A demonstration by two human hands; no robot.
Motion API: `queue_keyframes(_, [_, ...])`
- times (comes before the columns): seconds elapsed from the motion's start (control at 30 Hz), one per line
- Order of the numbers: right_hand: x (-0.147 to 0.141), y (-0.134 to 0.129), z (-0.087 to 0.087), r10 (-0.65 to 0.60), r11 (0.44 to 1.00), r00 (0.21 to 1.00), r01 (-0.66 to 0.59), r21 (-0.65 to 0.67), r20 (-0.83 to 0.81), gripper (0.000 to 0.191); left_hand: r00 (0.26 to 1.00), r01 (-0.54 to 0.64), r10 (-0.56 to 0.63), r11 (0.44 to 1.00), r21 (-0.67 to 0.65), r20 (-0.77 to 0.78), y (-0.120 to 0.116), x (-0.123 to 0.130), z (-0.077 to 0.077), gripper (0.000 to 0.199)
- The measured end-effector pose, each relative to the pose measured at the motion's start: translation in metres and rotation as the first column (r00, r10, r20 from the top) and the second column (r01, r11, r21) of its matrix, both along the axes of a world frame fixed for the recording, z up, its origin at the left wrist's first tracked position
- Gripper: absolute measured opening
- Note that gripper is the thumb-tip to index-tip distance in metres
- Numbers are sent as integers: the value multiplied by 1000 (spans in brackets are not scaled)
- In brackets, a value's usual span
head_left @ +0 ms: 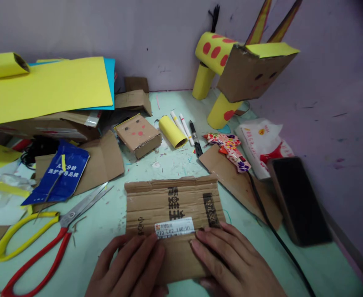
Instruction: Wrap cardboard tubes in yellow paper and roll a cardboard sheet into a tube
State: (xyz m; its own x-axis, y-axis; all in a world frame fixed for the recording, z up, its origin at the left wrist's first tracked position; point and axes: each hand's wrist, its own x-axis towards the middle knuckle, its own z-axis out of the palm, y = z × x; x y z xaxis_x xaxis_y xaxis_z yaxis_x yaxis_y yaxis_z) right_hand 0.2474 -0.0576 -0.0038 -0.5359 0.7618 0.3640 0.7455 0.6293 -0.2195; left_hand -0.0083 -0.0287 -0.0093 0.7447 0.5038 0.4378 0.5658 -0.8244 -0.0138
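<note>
A creased piece of brown cardboard (147, 202) lies in front of me, with dark printed characters and a white label (181, 226). Its near part is bent up into a fold. My left hand (132, 264) grips this near part on the left, fingers over the top. On the right side, my right hand (230, 260) holds the same part, its fingertips close to the label. Both thumbs are mostly hidden below, near the cardboard's front edge. To the left of the cardboard lie open scissors (66, 220) with one yellow and one red handle.
At the back right stands a spotted yellow cardboard animal (218, 53). Behind the cardboard are a small box with a drawn face (139, 134), a yellow tube (172, 132) and markers (184, 128). A patterned glue gun (230, 148), its cable and a phone (298, 200) lie right; yellow paper (51, 86) left.
</note>
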Motion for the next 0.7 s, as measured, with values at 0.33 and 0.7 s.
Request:
queue_keyframes(0.33, [0,-4,-8,-15,1000,1000,15,-8,-7,31,1000,-3,4,999,-46,29,2,0,-10,27])
queue_keyframes(0.7, [3,13,14,-133,903,952,2,-430,-275,34,981,-12,100,886,-463,165,20,11,19,26])
